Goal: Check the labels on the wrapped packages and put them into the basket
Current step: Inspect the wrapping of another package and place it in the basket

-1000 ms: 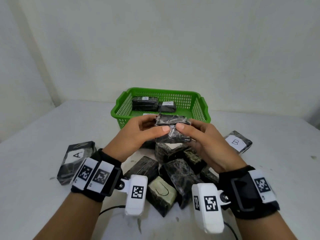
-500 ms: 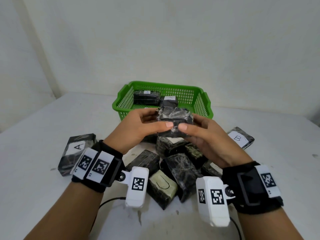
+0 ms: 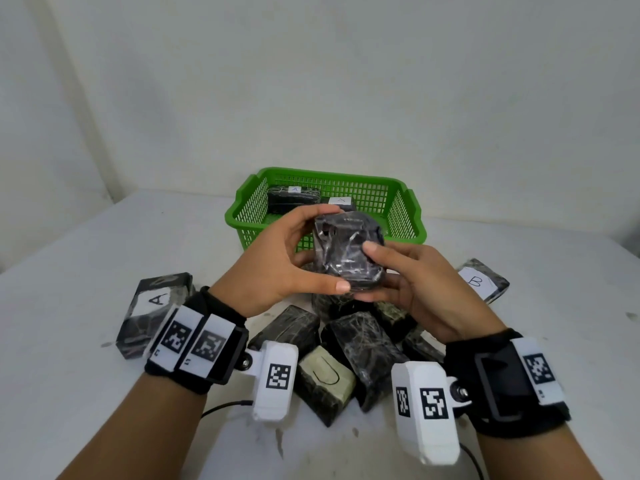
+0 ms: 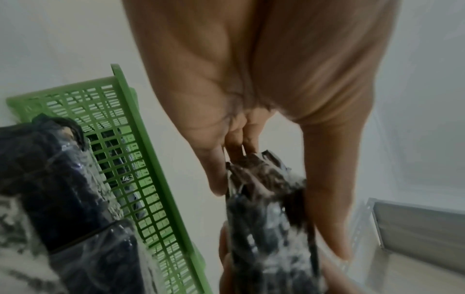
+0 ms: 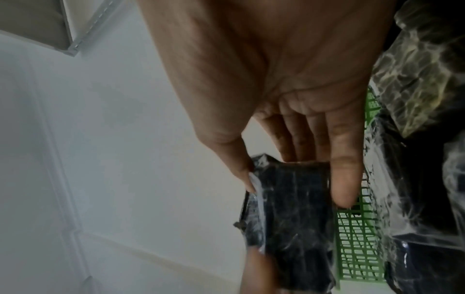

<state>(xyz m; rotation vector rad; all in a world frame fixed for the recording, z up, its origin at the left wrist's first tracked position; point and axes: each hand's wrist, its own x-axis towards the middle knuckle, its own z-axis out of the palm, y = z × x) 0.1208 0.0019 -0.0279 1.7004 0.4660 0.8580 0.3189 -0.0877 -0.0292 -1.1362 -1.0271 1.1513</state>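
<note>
Above the tabletop point(image 3: 86, 244), at six o'clock from the green basket point(image 3: 410, 216), left hand point(image 3: 277, 265) and right hand point(image 3: 422, 289) each grip one dark wrapped package point(image 3: 346, 254).

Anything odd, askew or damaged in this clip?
Nothing looks damaged. The black plastic-wrapped package held by both hands, left and right, shows no label on its visible faces. The remaining wrapped packages lie in a jumbled pile before the green plastic basket.

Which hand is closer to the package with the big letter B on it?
Right. The right hand is just beside the B package, holding the wrapped package. The left hand holds that package's far side, farther away.
</note>
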